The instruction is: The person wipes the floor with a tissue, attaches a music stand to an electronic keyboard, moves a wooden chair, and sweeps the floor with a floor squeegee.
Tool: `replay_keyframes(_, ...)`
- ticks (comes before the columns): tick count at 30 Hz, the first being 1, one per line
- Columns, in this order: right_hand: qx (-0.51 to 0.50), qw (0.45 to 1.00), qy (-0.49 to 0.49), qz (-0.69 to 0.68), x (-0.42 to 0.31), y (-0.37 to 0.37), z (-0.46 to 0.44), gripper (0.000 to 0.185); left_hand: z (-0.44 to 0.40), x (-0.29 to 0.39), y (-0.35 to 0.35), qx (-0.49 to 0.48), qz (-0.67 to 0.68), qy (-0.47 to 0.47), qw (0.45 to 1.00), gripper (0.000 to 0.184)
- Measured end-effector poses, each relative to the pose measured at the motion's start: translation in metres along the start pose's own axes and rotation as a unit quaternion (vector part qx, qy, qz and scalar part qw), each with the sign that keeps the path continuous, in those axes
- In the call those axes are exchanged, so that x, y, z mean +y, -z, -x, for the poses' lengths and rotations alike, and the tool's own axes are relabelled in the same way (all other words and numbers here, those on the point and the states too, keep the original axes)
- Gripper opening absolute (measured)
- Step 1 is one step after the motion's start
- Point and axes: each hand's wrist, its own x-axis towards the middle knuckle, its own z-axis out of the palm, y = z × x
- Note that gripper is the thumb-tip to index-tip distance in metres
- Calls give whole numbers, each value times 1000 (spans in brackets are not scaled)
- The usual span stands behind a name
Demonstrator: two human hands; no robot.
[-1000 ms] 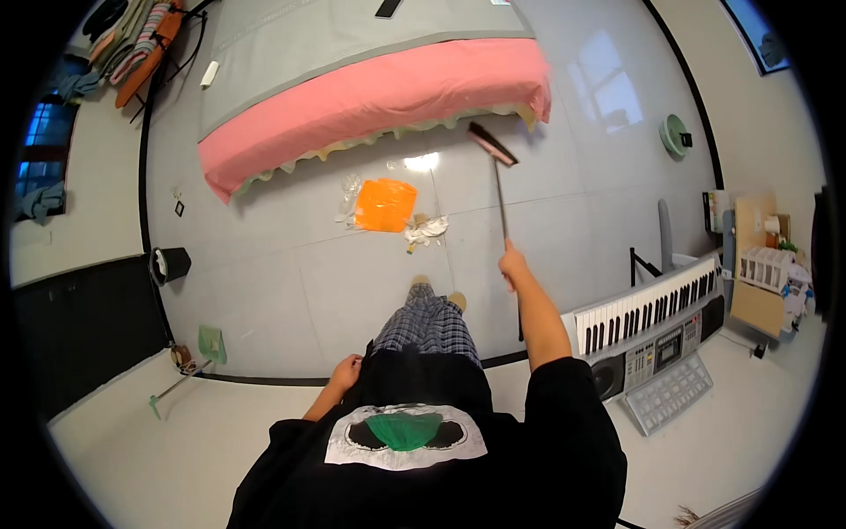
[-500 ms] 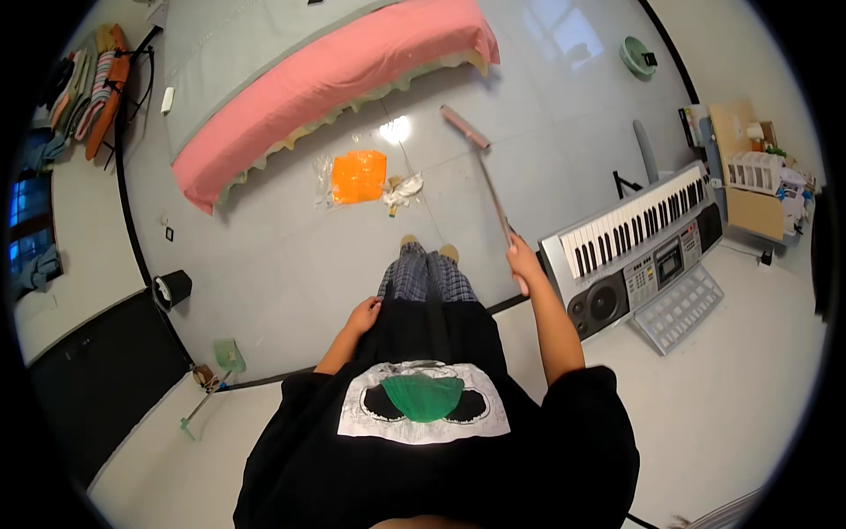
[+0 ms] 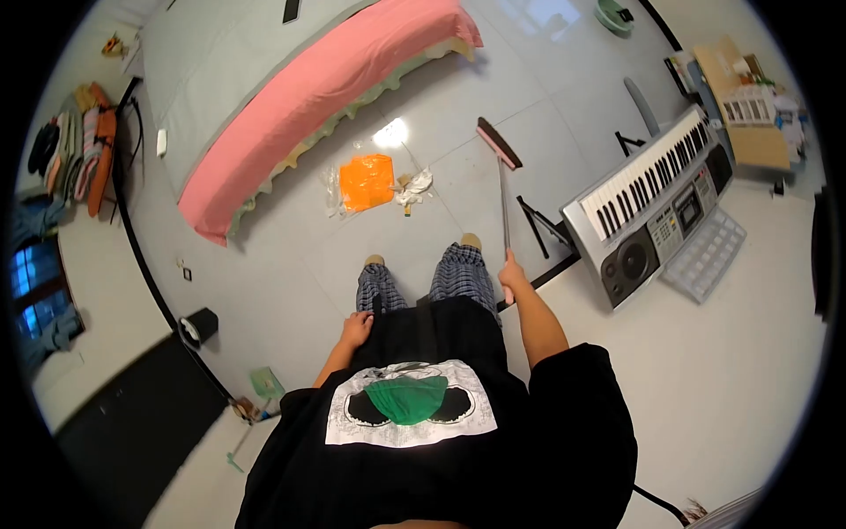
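Observation:
My right hand is closed around the handle of a broom. The broom's head, pink with dark bristles, is tilted on one side over the tiled floor ahead of me. My left hand hangs beside the hem of my black top, fingers loosely apart, with nothing seen in it. On the floor ahead lie an orange plastic bag, a clear plastic wrapper and crumpled white scraps.
A bed with a pink cover stands ahead to the left. An electronic keyboard on a dark stand is close on my right. At the left are a black bin and a green dustpan. A green basin sits far right.
The broom head has swung right and turned, so its bristles now show. My feet have moved apart, and the view has shifted. The floor litter lies much as before.

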Motion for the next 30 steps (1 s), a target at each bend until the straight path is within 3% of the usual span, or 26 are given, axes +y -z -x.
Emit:
replay_keyframes(3,-53,995,-50,-65,-13,-58,63,78,-15,-50,33,-74,-10,-20,997,27)
replay_keyframes(5,-38,998,-24,-41,-17,-109,95,81,-17,-79,59,-127,-22,-33,991,28)
replay_keyframes(8,-19,997,11,-70,-27,-164,144,78,-18,-117,100,-189,75,-52,978,32)
replay_keyframes(9,-50,984,-68,-159,-63,-142,184,71,-13,-127,116,-211,41,-31,976,33)
replay_keyframes(13,-1,954,-82,-287,-82,-133,233,61,-10,-185,138,-255,-46,-26,965,36)
replay_keyframes(14,4,953,-87,-291,-78,-141,229,61,-5,-196,138,-258,-50,-31,964,36)
replay_keyframes(17,177,963,-1,-201,-47,-172,179,63,12,-200,134,-244,-37,-6,969,36)
replay_keyframes(18,178,963,-1,-202,-56,-156,176,63,19,-203,129,-244,-38,-8,969,36)
replay_keyframes(20,103,939,-111,-307,-74,-126,168,65,33,-208,121,-274,39,2,961,37)
replay_keyframes(23,72,927,-182,-320,-57,-130,138,66,49,-212,118,-243,16,-11,970,36)
replay_keyframes(27,93,934,-164,-304,-28,-178,152,66,56,-215,120,-253,58,12,966,36)
replay_keyframes(29,97,974,-115,-167,1,-239,152,68,54,-205,130,-283,31,7,959,37)
replay_keyframes(30,73,967,-134,-203,2,-252,170,68,47,-219,124,-287,30,4,957,37)
